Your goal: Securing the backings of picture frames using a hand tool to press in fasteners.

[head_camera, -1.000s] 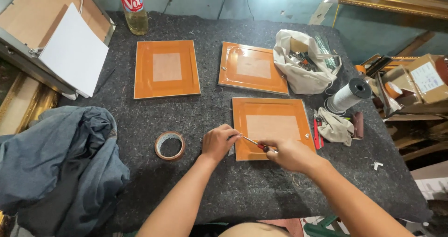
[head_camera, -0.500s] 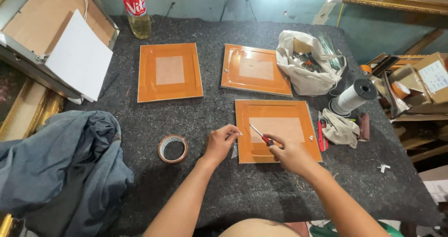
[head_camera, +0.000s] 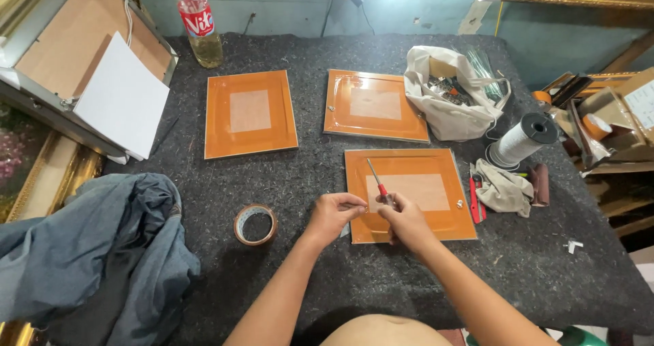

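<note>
An orange picture frame (head_camera: 436, 165) lies face down on the dark felt table (head_camera: 306, 176) in front of me. My right hand (head_camera: 403, 218) grips a red-handled screwdriver (head_camera: 379, 181), its shaft slanting up and away over the frame's pale backing. My left hand (head_camera: 334, 213) rests at the frame's left edge with its fingertips pinched together beside the right hand; whatever it pinches is too small to make out. Two more orange frames (head_camera: 250, 114) (head_camera: 375, 105) lie farther back.
A roll of brown tape (head_camera: 255, 224) sits left of my hands. Blue cloth (head_camera: 95, 257) lies at the left, a plastic bottle (head_camera: 199, 22) at the back, and a white bag of hardware (head_camera: 446, 90), a cord spool (head_camera: 521, 140) and a rag (head_camera: 503, 189) at the right.
The screwdriver has swung up from lying low and level to slanting over the frame. My left hand has moved right, closer to the right hand at the frame's edge.
</note>
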